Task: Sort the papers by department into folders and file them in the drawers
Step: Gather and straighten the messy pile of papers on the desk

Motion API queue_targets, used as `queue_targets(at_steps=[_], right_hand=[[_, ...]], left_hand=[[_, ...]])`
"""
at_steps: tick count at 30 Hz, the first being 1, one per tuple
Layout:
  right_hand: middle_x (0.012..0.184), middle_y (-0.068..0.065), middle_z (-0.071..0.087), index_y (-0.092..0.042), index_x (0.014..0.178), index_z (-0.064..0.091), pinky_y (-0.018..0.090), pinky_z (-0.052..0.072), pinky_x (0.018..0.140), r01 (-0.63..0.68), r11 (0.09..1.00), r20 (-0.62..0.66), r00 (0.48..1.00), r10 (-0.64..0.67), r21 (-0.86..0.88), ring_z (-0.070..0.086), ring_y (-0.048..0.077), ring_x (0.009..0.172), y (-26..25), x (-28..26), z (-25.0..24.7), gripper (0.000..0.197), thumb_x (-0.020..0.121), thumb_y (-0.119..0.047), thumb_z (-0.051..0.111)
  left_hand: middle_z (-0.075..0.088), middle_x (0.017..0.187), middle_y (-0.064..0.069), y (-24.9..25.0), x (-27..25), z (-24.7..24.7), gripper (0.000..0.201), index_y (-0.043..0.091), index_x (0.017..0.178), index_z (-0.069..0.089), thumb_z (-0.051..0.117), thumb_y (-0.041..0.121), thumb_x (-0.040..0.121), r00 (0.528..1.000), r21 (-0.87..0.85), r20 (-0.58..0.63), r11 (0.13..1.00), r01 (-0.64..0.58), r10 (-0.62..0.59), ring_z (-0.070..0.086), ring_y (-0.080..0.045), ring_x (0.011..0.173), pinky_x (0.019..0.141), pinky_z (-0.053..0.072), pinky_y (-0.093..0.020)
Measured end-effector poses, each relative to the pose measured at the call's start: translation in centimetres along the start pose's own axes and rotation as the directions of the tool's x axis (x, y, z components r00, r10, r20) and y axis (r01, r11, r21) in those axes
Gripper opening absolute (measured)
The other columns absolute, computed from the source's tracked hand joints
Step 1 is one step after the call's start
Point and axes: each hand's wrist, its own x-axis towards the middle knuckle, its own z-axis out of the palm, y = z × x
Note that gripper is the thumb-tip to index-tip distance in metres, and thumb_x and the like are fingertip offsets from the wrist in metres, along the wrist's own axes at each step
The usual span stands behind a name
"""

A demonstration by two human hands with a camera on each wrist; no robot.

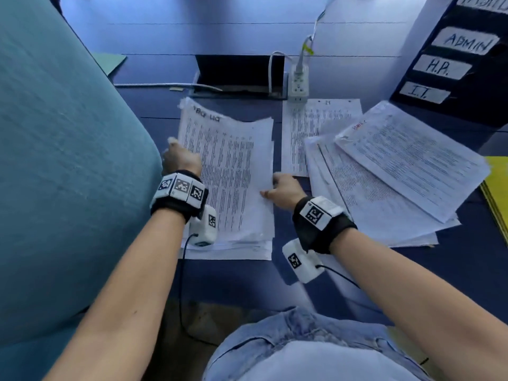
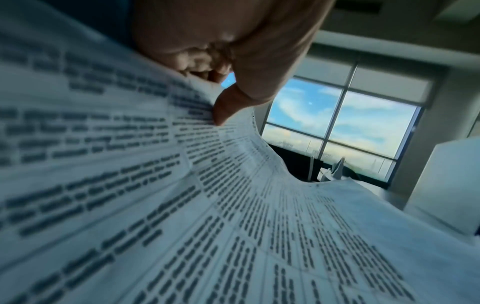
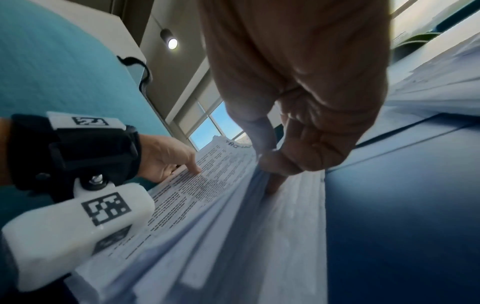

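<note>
Teal panel (image 1: 63,160): fills the left of the head view, standing beside the blue desk (image 1: 412,284).
Left hand (image 1: 181,159): at the left edge of the paper stack (image 1: 231,243); the left wrist view alone shows thumb and curled fingers (image 2: 205,61) pinching the top sheet (image 1: 228,171) and bowing it upward.
Top sheet: printed, lifted at both side edges, its far end raised off the stack.
Right hand (image 1: 284,189): at the sheet's right edge; the right wrist view shows thumb and curled fingers (image 3: 311,148) gripping that edge, one fingertip down among the lower sheets.
Paper groups: three on the desk, namely the stack in the hands, one single page (image 1: 310,127) to its right, and a fanned pile (image 1: 398,182) further right.
Power strip (image 1: 299,83): behind the papers, one plug in it.
Drawer labels (image 1: 450,59): ADMIN, H.R., I.T. legible at far right; only the head view shows them.
Yellow folders (image 1: 497,193): at the right edge.
</note>
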Motion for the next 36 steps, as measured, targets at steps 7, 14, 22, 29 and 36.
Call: queue_targets(at_steps=[7, 14, 22, 29, 36], right_hand=[[0.116, 0.016, 0.054, -0.003, 0.115, 0.042, 0.044, 0.053, 0.083, -0.167, 0.982, 0.012, 0.986, 0.168, -0.087, 0.058, 0.034, 0.102, 0.9, -0.1, 1.9, 0.038, 0.084, -0.013, 0.061], [0.115, 0.014, 0.055, -0.010, 0.099, 0.046, 0.030, 0.040, 0.076, -0.208, 0.948, -0.016, 0.978, 0.210, -0.242, 0.053, 0.028, 0.100, 2.3, 0.3, 0.6, 0.018, 0.084, -0.013, 0.055], [0.090, 0.007, 0.049, -0.009, 0.095, 0.050, 0.029, 0.039, 0.069, -0.209, 0.961, -0.034, 0.978, 0.207, -0.182, 0.048, 0.021, 0.083, 4.3, 0.3, -2.7, 0.016, 0.083, -0.013, 0.060], [0.114, 0.011, 0.059, -0.006, 0.119, 0.055, 0.030, 0.043, 0.086, -0.175, 0.960, -0.247, 0.962, 0.118, -0.221, 0.054, 0.027, 0.108, 5.5, 0.6, -9.9, 0.034, 0.086, -0.016, 0.059], [0.141, 0.021, 0.030, -0.014, 0.139, 0.029, 0.050, 0.026, 0.106, -0.431, 0.712, -0.361, 0.895, 0.261, -0.555, 0.027, 0.040, 0.131, 10.8, -1.0, -18.2, 0.070, 0.080, -0.026, 0.064]], left_hand=[[0.026, 0.140, -0.030, -4.0, 0.7, 4.0, 0.063, -0.012, 0.136, 0.017, 0.052, 0.006, 0.087, 0.987, 0.252, 0.159, 0.967, -0.032, -0.009, 0.029, -0.040, 0.131, 0.107, 0.028, -0.042], [0.014, 0.146, -0.021, -3.1, 0.1, 5.2, 0.074, -0.009, 0.140, 0.011, 0.054, 0.022, 0.088, 0.931, 0.343, 0.270, 0.928, 0.145, -0.245, 0.020, -0.038, 0.133, 0.108, 0.023, -0.043], [0.022, 0.141, -0.020, -1.6, -2.8, 6.9, 0.064, -0.011, 0.136, 0.018, 0.049, 0.019, 0.089, 0.934, 0.290, 0.275, 0.946, 0.145, -0.228, 0.025, -0.034, 0.128, 0.105, 0.026, -0.037], [0.002, 0.151, -0.022, 3.3, -5.2, 7.6, 0.082, 0.002, 0.146, 0.000, 0.054, 0.012, 0.084, 0.954, 0.134, 0.292, 0.991, 0.021, -0.060, 0.005, -0.035, 0.140, 0.114, 0.007, -0.049], [0.026, 0.138, -0.019, 11.4, -13.0, 13.1, 0.055, -0.002, 0.134, 0.031, 0.052, 0.018, 0.087, 0.827, -0.083, 0.516, 0.974, -0.209, 0.222, 0.029, -0.034, 0.128, 0.107, 0.028, -0.037]])
